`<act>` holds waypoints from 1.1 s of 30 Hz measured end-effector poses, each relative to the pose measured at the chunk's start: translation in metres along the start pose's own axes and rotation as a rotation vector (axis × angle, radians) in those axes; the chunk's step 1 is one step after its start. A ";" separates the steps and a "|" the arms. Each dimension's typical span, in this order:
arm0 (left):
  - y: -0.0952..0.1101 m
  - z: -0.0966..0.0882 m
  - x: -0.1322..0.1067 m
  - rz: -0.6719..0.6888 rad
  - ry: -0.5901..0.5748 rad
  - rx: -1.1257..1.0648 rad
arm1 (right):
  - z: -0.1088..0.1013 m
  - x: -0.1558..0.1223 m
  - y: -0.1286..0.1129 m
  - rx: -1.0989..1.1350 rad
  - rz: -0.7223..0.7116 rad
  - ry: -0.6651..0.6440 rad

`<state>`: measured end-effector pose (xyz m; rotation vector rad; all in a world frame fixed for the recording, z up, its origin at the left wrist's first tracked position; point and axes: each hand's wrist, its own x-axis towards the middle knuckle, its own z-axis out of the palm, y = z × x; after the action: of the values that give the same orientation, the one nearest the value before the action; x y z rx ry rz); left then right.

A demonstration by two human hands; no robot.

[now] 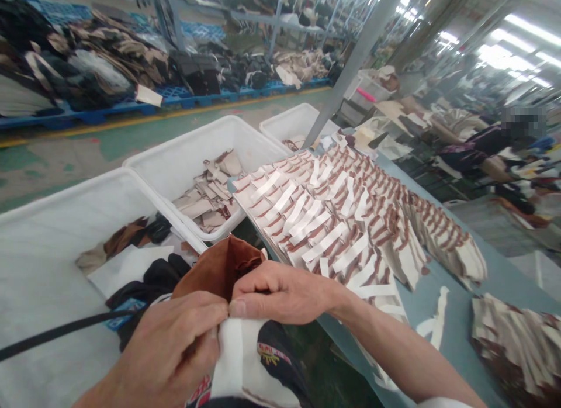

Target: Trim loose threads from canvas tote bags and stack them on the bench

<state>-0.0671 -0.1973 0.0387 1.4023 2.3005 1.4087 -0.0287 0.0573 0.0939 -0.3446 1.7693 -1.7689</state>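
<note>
Both hands pinch the upper edge of a cream fabric piece with a brown, suede-like inner side (204, 268), which stands open like a pouch. My left hand (179, 338) grips it from the left, fingers curled. Beside it, my right hand (280, 291) presses thumb against bent finger at the same edge, so the fingertips of both hands nearly touch. Below the fingers a white strip (230, 355) runs down the cream face. Dark printed cloth (280, 352) shows beneath the piece. What lies right under the fingertips is hidden.
On the blue-grey table (442, 268) lie rows of overlapping cream-and-brown pieces (307, 215), loose white strips (438, 320) and a stack (517, 343). White bins (236, 127) with scraps stand left of it. A grey pole (350, 75) rises behind; a person (482, 145) sits far right.
</note>
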 end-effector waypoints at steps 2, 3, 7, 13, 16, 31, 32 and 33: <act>-0.002 -0.002 -0.003 0.006 0.049 0.035 | 0.001 -0.002 -0.003 -0.149 -0.066 0.043; -0.002 -0.005 -0.003 0.001 0.085 0.054 | 0.001 -0.004 -0.006 -0.263 -0.111 0.089; 0.002 -0.024 0.010 -0.175 0.049 -0.029 | 0.005 -0.013 -0.016 -0.795 -0.282 0.245; 0.000 -0.036 0.035 -0.103 -0.232 -0.176 | 0.015 -0.016 -0.011 -1.346 -0.440 0.355; -0.004 -0.031 0.030 0.158 -0.123 0.031 | 0.018 -0.018 -0.007 -1.371 -0.460 0.359; 0.015 -0.030 0.048 0.041 -0.351 -0.178 | 0.032 -0.016 -0.008 -1.289 -0.611 0.494; 0.016 -0.027 0.044 0.032 -0.373 -0.200 | 0.032 -0.017 -0.007 -1.267 -0.635 0.508; 0.016 -0.024 0.039 0.030 -0.394 -0.222 | 0.031 -0.019 -0.006 -1.236 -0.653 0.500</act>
<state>-0.0908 -0.1816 0.0781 1.4910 1.8294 1.2175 0.0024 0.0423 0.1064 -1.1330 3.2484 -0.8534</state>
